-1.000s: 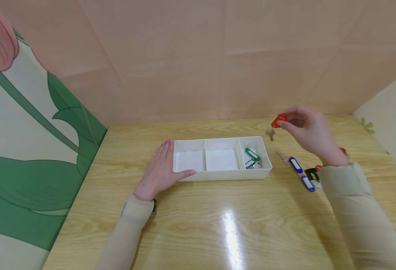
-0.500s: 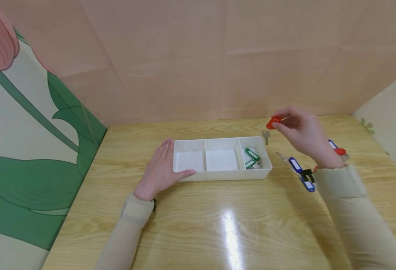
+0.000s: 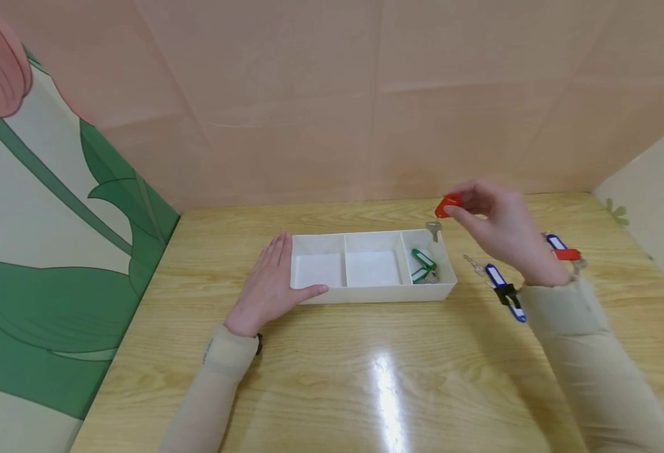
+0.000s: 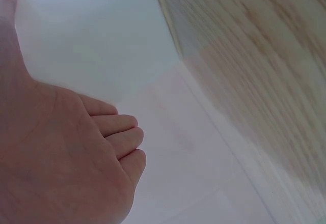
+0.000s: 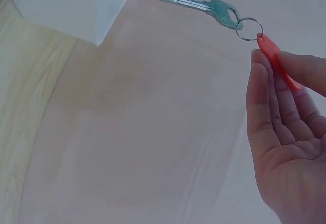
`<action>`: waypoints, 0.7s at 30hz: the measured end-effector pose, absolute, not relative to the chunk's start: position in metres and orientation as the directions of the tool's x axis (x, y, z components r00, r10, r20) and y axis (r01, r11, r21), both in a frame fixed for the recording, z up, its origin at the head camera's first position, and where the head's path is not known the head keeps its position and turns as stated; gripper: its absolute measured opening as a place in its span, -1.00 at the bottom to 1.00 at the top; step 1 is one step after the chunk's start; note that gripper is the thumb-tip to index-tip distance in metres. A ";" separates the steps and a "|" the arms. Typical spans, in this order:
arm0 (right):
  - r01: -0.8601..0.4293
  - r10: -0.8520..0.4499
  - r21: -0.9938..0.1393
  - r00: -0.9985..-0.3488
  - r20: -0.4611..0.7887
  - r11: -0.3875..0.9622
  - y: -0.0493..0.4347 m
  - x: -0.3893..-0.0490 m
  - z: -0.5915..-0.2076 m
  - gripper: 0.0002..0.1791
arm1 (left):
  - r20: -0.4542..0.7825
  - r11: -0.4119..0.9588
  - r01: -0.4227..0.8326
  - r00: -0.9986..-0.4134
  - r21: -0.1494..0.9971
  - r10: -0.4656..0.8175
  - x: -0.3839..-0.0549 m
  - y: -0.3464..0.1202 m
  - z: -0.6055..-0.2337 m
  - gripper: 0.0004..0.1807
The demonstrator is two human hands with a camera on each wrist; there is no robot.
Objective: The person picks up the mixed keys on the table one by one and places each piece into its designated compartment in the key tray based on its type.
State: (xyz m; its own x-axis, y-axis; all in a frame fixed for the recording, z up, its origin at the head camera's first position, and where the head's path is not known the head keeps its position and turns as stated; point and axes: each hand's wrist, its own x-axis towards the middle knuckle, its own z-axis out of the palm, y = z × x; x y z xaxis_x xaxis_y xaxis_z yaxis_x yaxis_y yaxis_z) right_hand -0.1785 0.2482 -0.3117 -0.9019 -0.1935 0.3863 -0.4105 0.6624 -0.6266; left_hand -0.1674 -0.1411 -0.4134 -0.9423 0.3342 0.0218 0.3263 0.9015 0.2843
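My right hand [image 3: 502, 226] pinches a red key tag [image 3: 448, 205] between thumb and fingers. From its ring hangs a metal key [image 5: 224, 14], at the back right corner of the white divided box [image 3: 377, 294]. My left hand [image 3: 266, 283] rests against the box's left end, fingers straight and thumb along the front rim. Green key tags [image 3: 422, 258] with keys lie in the right compartment. The middle and left compartments show bare floors.
Blue key tags [image 3: 495, 275] with keys lie right of the box, partly behind the black wrist strap [image 3: 505, 294]. Farther right are another blue key tag [image 3: 556, 241] and a red key tag [image 3: 566, 254]. A pink wall [image 3: 332, 126] rises behind the table.
My right hand has moved left with the red key tag, bringing the key from right of the box to its back right corner. My left hand and the box have stayed put.
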 end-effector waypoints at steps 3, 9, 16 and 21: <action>-0.427 -0.200 -0.634 -0.895 0.399 0.644 0.242 -0.175 -0.308 -0.76 | 0.020 0.902 0.326 -0.942 0.281 0.335 -0.167 -0.141 -0.413 0.44; -0.470 -0.213 -0.632 -0.872 0.441 0.616 0.232 -0.170 -0.303 -0.77 | 0.016 0.901 0.325 -0.942 0.287 0.335 -0.168 -0.141 -0.414 0.44; -0.517 -0.221 -0.658 -0.848 0.482 0.547 0.219 -0.164 -0.300 -0.76 | 0.022 0.899 0.324 -0.943 0.295 0.333 -0.168 -0.140 -0.413 0.44; -0.522 -0.237 -0.662 -0.848 0.475 0.539 0.212 -0.159 -0.298 -0.76 | 0.020 0.897 0.327 -0.941 0.298 0.337 -0.168 -0.139 -0.412 0.44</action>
